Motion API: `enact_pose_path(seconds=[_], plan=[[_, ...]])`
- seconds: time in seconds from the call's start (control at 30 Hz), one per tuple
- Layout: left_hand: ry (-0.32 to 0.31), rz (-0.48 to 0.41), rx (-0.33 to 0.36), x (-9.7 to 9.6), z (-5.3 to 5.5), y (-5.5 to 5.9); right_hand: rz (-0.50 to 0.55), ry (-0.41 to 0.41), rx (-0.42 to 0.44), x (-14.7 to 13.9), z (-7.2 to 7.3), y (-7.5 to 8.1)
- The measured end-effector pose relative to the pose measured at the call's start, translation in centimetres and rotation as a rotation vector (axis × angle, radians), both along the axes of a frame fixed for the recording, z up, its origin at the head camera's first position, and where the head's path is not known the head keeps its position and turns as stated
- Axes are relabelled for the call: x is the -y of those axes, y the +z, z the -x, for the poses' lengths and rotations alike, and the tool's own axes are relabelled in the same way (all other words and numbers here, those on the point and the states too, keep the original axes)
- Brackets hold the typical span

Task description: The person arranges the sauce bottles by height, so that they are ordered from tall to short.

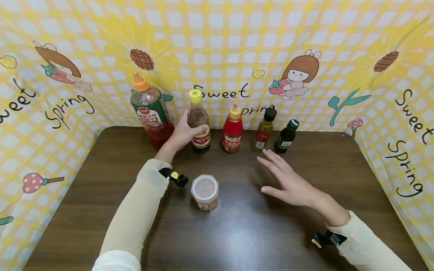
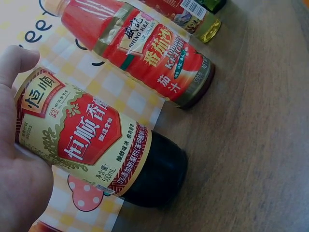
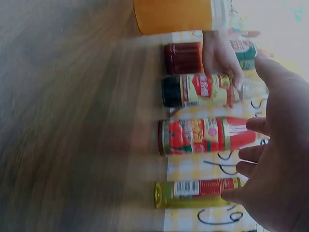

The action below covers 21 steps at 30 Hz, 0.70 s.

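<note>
My left hand (image 1: pixel 181 132) grips a vinegar bottle (image 1: pixel 201 140) with a yellow cap, thumb across its front. The left wrist view shows the cream-and-red label of this vinegar bottle (image 2: pixel 91 130) and its dark base, close to the tabletop. Just right of it stands a red ketchup bottle (image 1: pixel 232 131). My right hand (image 1: pixel 294 184) hovers over the table with fingers spread, holding nothing. Nearest to it are a small oil bottle (image 1: pixel 263 134) with a black cap and a dark green bottle (image 1: pixel 286 137).
A large sauce bottle (image 1: pixel 149 107) with an orange cap stands at the back left, by my left wrist. A lidded jar (image 1: pixel 205 188) sits forward on the brown table (image 1: pixel 244 233). Checked cloth (image 1: pixel 217 45) hangs around the back and sides.
</note>
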<state>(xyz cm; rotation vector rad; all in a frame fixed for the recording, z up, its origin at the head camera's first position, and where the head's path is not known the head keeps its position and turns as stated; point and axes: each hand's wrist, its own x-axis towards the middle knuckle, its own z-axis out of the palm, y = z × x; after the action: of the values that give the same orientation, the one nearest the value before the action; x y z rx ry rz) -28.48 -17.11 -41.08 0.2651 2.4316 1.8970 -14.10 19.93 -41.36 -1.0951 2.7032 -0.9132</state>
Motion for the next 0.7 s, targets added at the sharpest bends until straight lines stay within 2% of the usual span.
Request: enact_pose_path(seconds=[0.3,0.7], plan=[[-0.007,0.000,0.011,-0.2,0.0,0.3,-0.053,0.068,-0.030,2.3,0.1,-0.3],[0.000,-0.003,-0.012,-0.1,0.0,0.0,-0.062,0.160,-0.003,4.6,0.0,-1.0]])
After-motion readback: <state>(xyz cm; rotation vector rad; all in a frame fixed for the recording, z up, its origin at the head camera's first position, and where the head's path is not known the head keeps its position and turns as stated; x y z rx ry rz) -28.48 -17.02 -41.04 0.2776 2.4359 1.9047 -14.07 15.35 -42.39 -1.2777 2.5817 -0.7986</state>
